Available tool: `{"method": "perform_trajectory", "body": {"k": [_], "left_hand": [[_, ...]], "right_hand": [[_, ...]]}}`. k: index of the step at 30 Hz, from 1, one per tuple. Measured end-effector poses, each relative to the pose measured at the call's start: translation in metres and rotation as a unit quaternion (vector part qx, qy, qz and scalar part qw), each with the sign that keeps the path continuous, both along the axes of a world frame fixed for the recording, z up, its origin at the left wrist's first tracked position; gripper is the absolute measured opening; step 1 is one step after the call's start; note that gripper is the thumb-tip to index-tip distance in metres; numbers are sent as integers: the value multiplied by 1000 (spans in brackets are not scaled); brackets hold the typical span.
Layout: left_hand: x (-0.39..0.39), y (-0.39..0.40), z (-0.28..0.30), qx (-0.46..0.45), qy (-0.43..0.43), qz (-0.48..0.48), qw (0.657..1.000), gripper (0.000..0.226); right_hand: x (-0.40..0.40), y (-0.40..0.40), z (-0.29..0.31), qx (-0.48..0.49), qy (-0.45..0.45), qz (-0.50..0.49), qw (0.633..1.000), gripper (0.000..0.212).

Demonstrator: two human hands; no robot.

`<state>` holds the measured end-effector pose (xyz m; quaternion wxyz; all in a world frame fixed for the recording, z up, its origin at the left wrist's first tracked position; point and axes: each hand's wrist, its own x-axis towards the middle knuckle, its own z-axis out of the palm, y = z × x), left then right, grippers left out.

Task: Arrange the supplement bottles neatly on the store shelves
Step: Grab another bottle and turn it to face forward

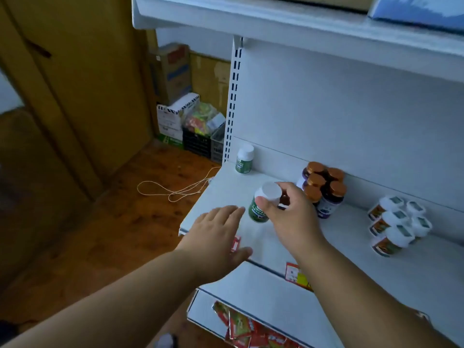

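White-capped, a green-labelled bottle (262,202) is being gripped by the right hand (291,209) above the shelf (351,247), beside the copper-lidded bottles (324,189); the left hand's (216,237) fingers are being held apart.

green-labelled bottle (259,209), copper-capped bottles (324,187), white shelf (221,187)

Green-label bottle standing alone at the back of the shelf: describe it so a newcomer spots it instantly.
Find the white middle shelf and follow it to its far left corner by the slotted upright. The lone bottle stands there: white cap, green label, untouched, unlike its twin, the held bottle in the right hand.
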<state>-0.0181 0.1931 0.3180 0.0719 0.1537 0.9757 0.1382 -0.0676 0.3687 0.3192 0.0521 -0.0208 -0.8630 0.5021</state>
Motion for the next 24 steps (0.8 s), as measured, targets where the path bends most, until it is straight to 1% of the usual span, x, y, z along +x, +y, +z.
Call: {"method": "perform_trajectory", "body": {"k": [2,4,7,9,12,14,16,21,24], "left_hand": [[-40,-4,-5,-2,13,-13,1000,81],[-80,-8,-11,-23,50,-33,998,82],[-137,-16,-20,-54,92,-77,991,84],[-171,-23,-21,-78,96,-114,986,85],[-208,-30,-20,-93,103,-156,978,84],[-220,-29,-21,-78,90,-173,978,82],[-223,-27,-22,-69,86,-188,976,81],[-231,-32,-17,-81,91,-216,969,81],[-226,-37,-16,-59,107,-218,968,82]], "right_hand": [[-28,-6,-4,47,-9,-19,999,42],[-56,-13,-8,96,0,-50,994,46],[-97,-25,-18,124,-31,-119,985,48],[-123,-30,-24,146,-55,-153,976,45],[-153,-38,-29,183,-56,-170,967,35],[-167,-40,-33,195,-60,-175,963,28],[-172,-43,-34,191,-55,-185,963,27],[-168,-48,-29,150,-61,-205,965,33],[-155,-56,-23,147,-45,-211,965,46]]}}
